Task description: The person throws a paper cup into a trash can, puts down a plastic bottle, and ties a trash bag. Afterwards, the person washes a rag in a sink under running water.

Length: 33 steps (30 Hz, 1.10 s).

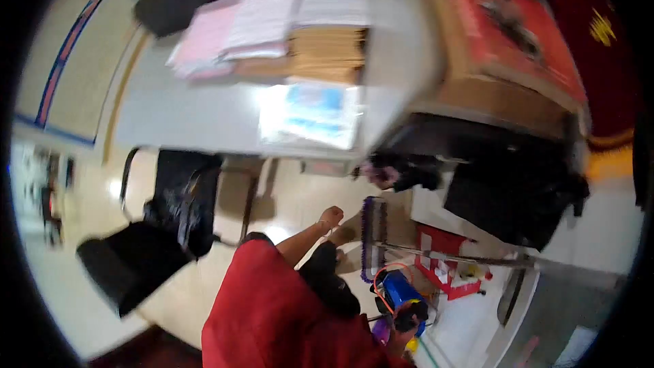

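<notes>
My left hand [332, 217], with a band at its wrist, hangs at the end of my bare forearm over the pale floor. Its fingers look curled in a loose fist, and no object shows in them. Low in the view, partly behind my red sleeve [272, 307], my right hand [407, 332] is at a blue, rounded device [402, 289] with an orange cord [377, 289]. The fingers seem wrapped round its dark top part, though blur hides the exact grip. Something purple [381, 330] and a bit of yellow lie close to that hand.
A grey table [184, 112] bears paper stacks [262, 20], brown envelopes [327, 54] and a blue-white plastic packet [317, 112]. Black chairs [136, 262] stand left. A box with a red top [518, 20], a black bag [518, 194] and a red rack [443, 262] are at right.
</notes>
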{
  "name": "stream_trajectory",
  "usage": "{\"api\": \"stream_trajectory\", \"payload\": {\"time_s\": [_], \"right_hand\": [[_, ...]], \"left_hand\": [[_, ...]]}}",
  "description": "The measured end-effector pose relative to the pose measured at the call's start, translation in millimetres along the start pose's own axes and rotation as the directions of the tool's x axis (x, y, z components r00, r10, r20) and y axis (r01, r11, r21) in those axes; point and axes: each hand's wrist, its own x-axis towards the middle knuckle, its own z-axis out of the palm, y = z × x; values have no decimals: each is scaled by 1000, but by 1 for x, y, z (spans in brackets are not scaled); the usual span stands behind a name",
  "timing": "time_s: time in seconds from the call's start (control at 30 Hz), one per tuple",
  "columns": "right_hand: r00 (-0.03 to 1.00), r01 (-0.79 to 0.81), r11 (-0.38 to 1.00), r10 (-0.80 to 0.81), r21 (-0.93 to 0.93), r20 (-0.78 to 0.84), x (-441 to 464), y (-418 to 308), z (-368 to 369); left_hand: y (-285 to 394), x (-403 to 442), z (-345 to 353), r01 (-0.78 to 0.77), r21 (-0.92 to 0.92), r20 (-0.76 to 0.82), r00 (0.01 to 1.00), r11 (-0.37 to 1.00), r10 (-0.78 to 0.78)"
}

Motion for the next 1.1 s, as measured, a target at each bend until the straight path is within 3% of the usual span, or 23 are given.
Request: {"api": "stream_trajectory", "payload": {"time_s": [0.03, 0.07, 0.13, 0.17, 0.2, 0.27, 0.33, 0.4, 0.47, 0.53, 0.6, 0.67, 0.73, 0.77, 0.8, 0.87, 0.9, 0.93, 1.0, 1.03, 1.1], "right_hand": [[999, 40, 998, -40, 40, -3, -2, 15, 34], [1000, -23, 1000, 23, -3, -4, 4, 16, 39], [995, -100, 994, 99, -47, -21, 12, 23, 48], [990, -114, 977, 126, -182, 58, 18, 27, 55], [985, -140, 968, 157, -207, 66, 19, 31, 56], [969, -203, 940, 233, -275, 83, 34, 39, 51], [941, -285, 907, 326, -309, 90, 43, 50, 51], [954, -279, 886, 300, -372, -1, 38, 69, 60], [940, -285, 846, 338, -450, 40, 35, 87, 63], [926, -274, 804, 368, -527, 80, 35, 105, 73], [894, -332, 775, 440, -537, 83, 37, 129, 81], [863, -343, 730, 494, -591, 109, 64, 144, 64], [839, -337, 683, 530, -648, 123, 57, 180, 83], [887, -340, 708, 460, -618, 38, 55, 202, 94], [926, -332, 737, 374, -588, -54, 47, 224, 104], [928, -346, 700, 352, -625, -119, 48, 266, 110], [924, -367, 666, 342, -650, -172, 44, 287, 117], [927, -362, 654, 325, -664, -186, 46, 306, 117], [910, -360, 566, 389, -742, -145, 46, 347, 122], [931, -349, 569, 299, -745, -208, 41, 370, 128], [926, -362, 555, 307, -749, -220, 34, 398, 139]], "left_hand": [[15, -38, -16, 264, 256, -213, 954, 930, -212], [14, -61, -35, 271, 208, -271, 939, 940, -211], [11, -111, -80, 208, 49, -465, 870, 977, -162], [4, -131, -101, 187, 13, -510, 846, 982, -155], [-2, -151, -121, 197, 15, -566, 810, 980, -154], [-9, -191, -150, 34, -3, -691, 722, 999, -27], [-2, -227, -173, 19, -45, -783, 620, 999, -47], [2, -255, -195, -96, 57, -843, 528, 994, 99], [19, -281, -219, -250, 108, -901, 385, 962, 201], [46, -310, -250, -305, 80, -946, 277, 949, 169], [37, -326, -303, -297, 225, -959, 102, 928, 265], [21, -335, -348, -322, 156, -988, -32, 934, 154], [19, -359, -408, -181, 37, -987, -159, 983, 8], [-3, -358, -445, -288, -29, -977, -196, 957, -88], [-54, -353, -495, -160, -118, -965, -216, 980, -151], [-75, -362, -527, -472, -392, -897, 8, 789, -441], [-65, -366, -531, -386, -535, -828, 59, 752, -558], [-73, -360, -541, -377, -558, -811, 63, 739, -581], [-81, -353, -556, -366, -740, -662, 255, 563, -705], [-86, -346, -564, -357, -755, -646, 257, 551, -719], [-83, -330, -564, -337, -850, -502, 291, 404, -815]]}}
